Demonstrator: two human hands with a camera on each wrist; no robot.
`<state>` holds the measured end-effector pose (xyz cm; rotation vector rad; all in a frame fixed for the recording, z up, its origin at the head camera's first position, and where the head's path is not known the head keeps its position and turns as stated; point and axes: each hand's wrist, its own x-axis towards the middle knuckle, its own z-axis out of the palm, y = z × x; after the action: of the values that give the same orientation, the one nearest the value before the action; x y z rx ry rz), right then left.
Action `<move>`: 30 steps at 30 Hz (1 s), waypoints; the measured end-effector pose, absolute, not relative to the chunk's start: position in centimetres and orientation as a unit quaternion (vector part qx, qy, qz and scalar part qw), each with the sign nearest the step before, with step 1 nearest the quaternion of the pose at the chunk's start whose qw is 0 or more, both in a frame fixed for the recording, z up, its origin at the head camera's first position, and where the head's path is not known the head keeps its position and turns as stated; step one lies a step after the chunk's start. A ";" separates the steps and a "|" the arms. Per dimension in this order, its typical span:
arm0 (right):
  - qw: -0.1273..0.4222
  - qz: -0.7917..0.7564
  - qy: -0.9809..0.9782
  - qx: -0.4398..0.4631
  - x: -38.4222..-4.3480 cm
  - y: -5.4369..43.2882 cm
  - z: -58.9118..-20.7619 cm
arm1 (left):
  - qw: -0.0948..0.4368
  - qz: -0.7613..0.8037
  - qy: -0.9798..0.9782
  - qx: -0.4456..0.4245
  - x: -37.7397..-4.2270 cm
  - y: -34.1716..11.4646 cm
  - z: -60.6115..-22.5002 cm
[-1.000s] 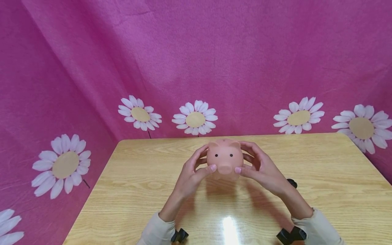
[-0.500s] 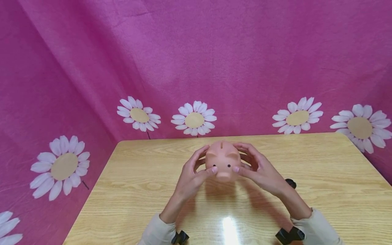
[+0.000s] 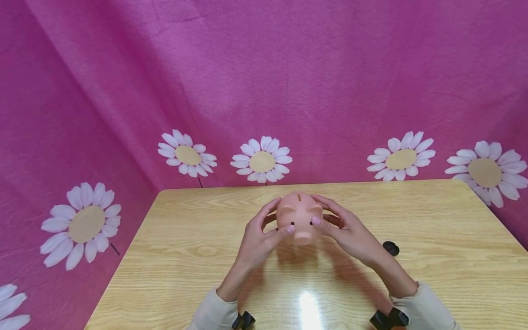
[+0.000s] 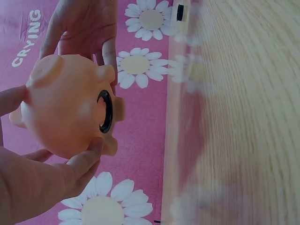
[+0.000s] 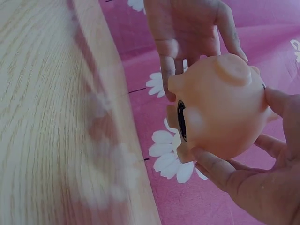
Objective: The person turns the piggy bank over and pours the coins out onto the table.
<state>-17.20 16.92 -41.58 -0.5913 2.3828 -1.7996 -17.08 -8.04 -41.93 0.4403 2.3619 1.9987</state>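
Nearest, pale sleeves [image 3: 215,309] with black devices [image 3: 389,318] at the wrists. Beyond them, the left hand [image 3: 257,236] and right hand [image 3: 352,233] grasp a pink piggy bank [image 3: 300,213] from either side, thumbs on its face. It is held above a wooden table [image 3: 185,256], snout toward the person; a black ring [image 4: 109,112] shows underneath. To its right, a black disc [image 3: 391,248] lies on the table. Behind hangs a magenta curtain [image 3: 288,91] with white daisies [image 3: 261,162].
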 end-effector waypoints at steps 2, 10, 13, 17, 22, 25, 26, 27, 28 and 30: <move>0.055 -0.596 0.778 -0.189 -17.2 17.0 -41.6 | 0.012 0.638 0.757 0.140 -17.1 -8.0 -42.0; 0.035 -0.597 0.776 -0.201 -17.1 16.9 -41.5 | 0.003 0.626 0.764 0.154 -17.5 -8.1 -42.1; -0.030 -0.612 0.752 -0.242 -16.8 16.6 -40.9 | -0.037 0.660 0.719 0.214 -17.5 -8.4 -41.8; -0.075 -0.627 0.726 -0.272 -16.6 16.4 -40.4 | -0.058 0.683 0.681 0.258 -17.4 -8.6 -41.1; -0.037 -0.634 0.736 -0.236 -17.0 16.2 -40.8 | -0.026 0.678 0.701 0.222 -17.5 -8.6 -41.3; -0.033 -0.637 0.734 -0.232 -17.1 16.3 -41.0 | -0.023 0.673 0.705 0.220 -17.6 -8.6 -41.5; -0.034 -0.637 0.734 -0.233 -17.1 16.4 -41.1 | -0.024 0.673 0.706 0.220 -17.7 -8.5 -41.6; -0.033 -0.638 0.733 -0.233 -17.1 16.4 -41.1 | -0.023 0.673 0.706 0.219 -17.7 -8.5 -41.6; -0.031 -0.638 0.734 -0.232 -17.2 16.4 -41.1 | -0.023 0.673 0.706 0.218 -17.8 -8.5 -41.7; -0.027 -0.637 0.736 -0.228 -17.2 16.5 -41.2 | -0.022 0.673 0.707 0.216 -17.8 -8.4 -41.8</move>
<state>-17.18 16.47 -41.17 -0.7289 2.3517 -2.0366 -17.80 -8.44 -41.83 0.6867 2.2537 2.1440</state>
